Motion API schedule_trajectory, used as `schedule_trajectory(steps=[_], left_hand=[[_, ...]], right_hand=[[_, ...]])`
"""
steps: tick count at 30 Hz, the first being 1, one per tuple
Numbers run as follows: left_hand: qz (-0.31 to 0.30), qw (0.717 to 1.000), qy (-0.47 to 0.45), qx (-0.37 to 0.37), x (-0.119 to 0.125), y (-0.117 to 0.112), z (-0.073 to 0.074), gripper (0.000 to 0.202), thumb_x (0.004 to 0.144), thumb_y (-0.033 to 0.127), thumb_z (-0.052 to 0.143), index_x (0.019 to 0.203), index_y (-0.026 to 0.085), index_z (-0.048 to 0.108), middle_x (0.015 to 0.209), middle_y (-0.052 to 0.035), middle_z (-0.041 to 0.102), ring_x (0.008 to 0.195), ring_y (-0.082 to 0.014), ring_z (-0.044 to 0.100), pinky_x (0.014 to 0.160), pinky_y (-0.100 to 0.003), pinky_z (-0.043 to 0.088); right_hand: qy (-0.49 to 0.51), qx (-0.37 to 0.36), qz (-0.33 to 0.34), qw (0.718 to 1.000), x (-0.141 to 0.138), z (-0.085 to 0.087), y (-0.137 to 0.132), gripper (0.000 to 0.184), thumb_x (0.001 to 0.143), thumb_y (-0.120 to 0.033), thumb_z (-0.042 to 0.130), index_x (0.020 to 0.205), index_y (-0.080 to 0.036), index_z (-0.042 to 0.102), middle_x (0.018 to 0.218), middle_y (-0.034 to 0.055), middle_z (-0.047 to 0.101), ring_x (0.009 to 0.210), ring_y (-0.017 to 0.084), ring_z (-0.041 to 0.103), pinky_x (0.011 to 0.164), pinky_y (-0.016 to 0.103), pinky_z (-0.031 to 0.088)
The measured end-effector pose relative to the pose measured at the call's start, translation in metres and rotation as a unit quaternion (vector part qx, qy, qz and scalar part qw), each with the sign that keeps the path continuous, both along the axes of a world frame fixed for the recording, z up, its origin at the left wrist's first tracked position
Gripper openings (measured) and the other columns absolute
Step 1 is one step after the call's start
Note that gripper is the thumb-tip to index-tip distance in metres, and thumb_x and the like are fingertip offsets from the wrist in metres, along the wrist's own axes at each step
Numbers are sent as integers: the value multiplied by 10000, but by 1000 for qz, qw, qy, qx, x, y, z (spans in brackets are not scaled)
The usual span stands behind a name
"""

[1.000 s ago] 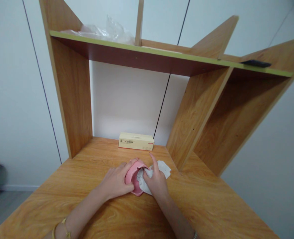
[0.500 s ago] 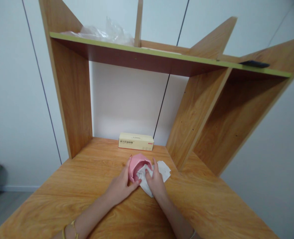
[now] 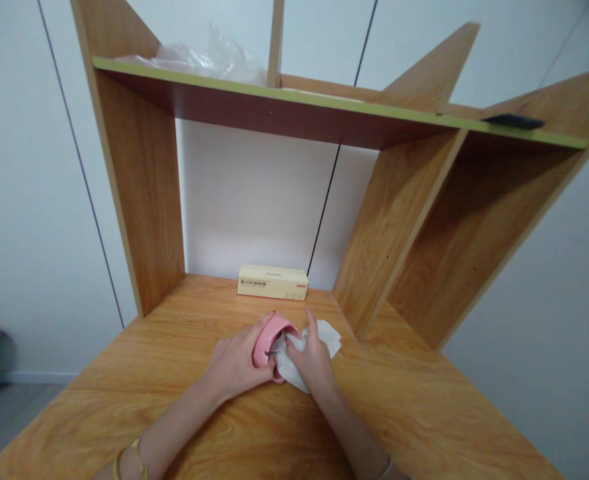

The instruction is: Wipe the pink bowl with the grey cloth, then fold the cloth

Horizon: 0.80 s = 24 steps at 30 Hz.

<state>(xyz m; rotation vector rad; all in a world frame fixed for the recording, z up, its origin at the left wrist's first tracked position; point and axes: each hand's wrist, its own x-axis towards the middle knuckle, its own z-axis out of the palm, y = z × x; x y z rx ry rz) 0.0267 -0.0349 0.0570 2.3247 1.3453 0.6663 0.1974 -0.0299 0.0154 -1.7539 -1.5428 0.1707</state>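
A pink bowl-like container (image 3: 268,339) is tilted over the desk with its opening turned to the right. My left hand (image 3: 239,360) is closed round its left side, fingers on top and thumb at the lower rim. In my right hand (image 3: 312,357) is a white cloth or tissue (image 3: 329,337), whose bunched part is pushed into the container's opening. The rest of the cloth spreads out behind and below that hand. My right index finger points up, while the thumb presses the cloth. The inside of the container is largely hidden by the cloth and fingers.
A pale yellow box (image 3: 272,283) with printed lettering stands at the back of the wooden desk (image 3: 184,353). Above runs a shelf (image 3: 274,93) bearing a clear plastic bag (image 3: 214,60) and a dark flat object (image 3: 514,121). Upright wooden panels (image 3: 384,233) bound the desk.
My left hand has turned the pink container, so it sits more tilted and its opening faces further right. My right hand stays at the opening with the cloth.
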Motion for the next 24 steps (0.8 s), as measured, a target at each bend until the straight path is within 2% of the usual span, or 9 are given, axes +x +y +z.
schedule_trajectory(steps=[4,7,12,18,22,24], left_hand=[[-12,1000,-11,14,2,-3,2,752,668,331,554,1353,272,249,1277,-35,489,1095,-273,504,896,-366,395],[-24,999,-35,32,2,-4,1,743,671,312,541,1354,271,250,1275,-30,490,1088,-254,507,909,-348,387],[-29,999,-2,36,-3,0,0,785,627,363,594,1343,297,279,1193,-23,556,1049,-270,529,864,-340,413],[-24,999,-7,48,-7,7,-4,705,714,366,530,1355,311,242,1240,-17,523,1068,-256,521,882,-346,397],[27,997,-75,23,-7,12,-12,681,823,450,413,1392,212,125,1288,-100,458,1104,-269,491,878,-379,400],[44,994,-97,8,-5,13,-16,726,828,500,391,1396,168,85,1299,-142,428,1105,-290,486,861,-404,411]], right_hand=[[-104,58,-35,992,3,5,-4,683,764,-334,471,1361,-128,211,660,22,628,613,222,608,560,275,403],[-115,93,-46,988,4,6,-7,706,760,-327,471,1368,-114,182,690,25,636,630,211,613,577,268,408],[-93,49,-4,994,-1,4,-7,677,766,-293,451,1370,-157,178,676,-2,610,658,202,611,568,252,402],[-47,11,28,998,-3,-3,-2,624,782,-292,442,1353,-141,238,673,27,611,679,218,608,592,266,416],[6,11,27,1000,-4,-9,-1,571,793,-251,400,1334,-118,274,716,52,635,639,211,605,584,278,432],[24,6,21,999,-5,-11,-2,565,788,-225,391,1331,-117,278,757,67,645,637,209,609,589,281,436]])
